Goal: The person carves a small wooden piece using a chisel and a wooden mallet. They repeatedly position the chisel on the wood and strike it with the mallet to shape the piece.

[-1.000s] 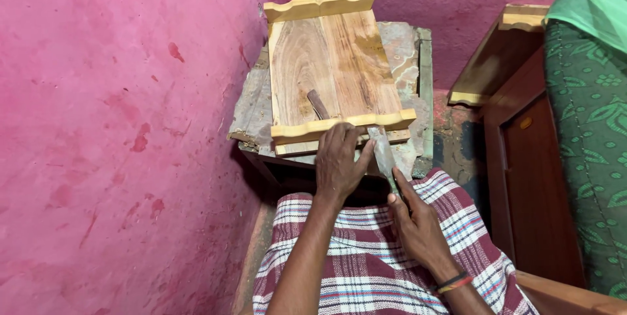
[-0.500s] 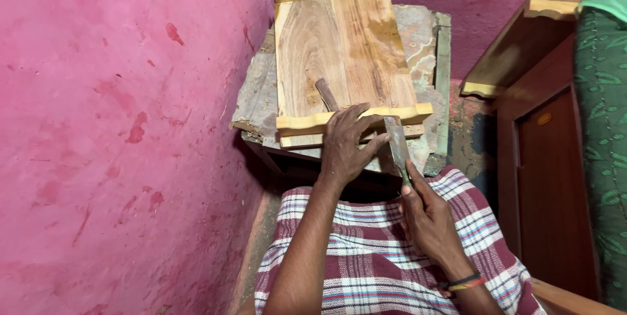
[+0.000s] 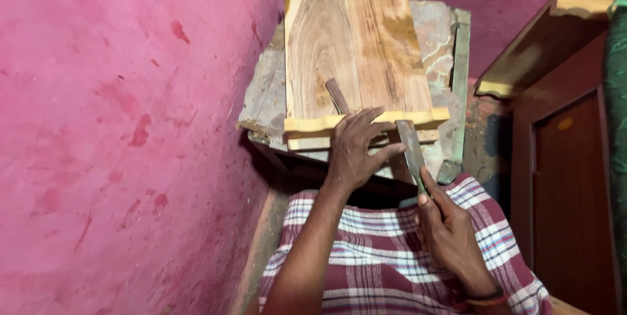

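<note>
A wooden panel (image 3: 356, 54) with pale scalloped mouldings at its near and far ends lies on a worn grey slab (image 3: 437, 34). My left hand (image 3: 356, 152) rests with spread fingers on the near moulding (image 3: 307, 126), beside a short brown stick (image 3: 336, 95) lying on the panel. My right hand (image 3: 450, 236) grips a flat metal chisel (image 3: 413, 152), whose blade points up at the moulding's right end. A checked maroon and white cloth (image 3: 385, 263) covers my lap below both hands.
A pink painted wall (image 3: 124, 126) stands close on the left. A dark brown wooden cabinet (image 3: 568, 184) with a pale moulded top stands at the right. Green fabric (image 3: 615, 93) hangs at the far right edge.
The view has drawn closer to the panel. My left hand stays on the near moulding with fingers spread wider. My right hand keeps the chisel near the moulding's right end.
</note>
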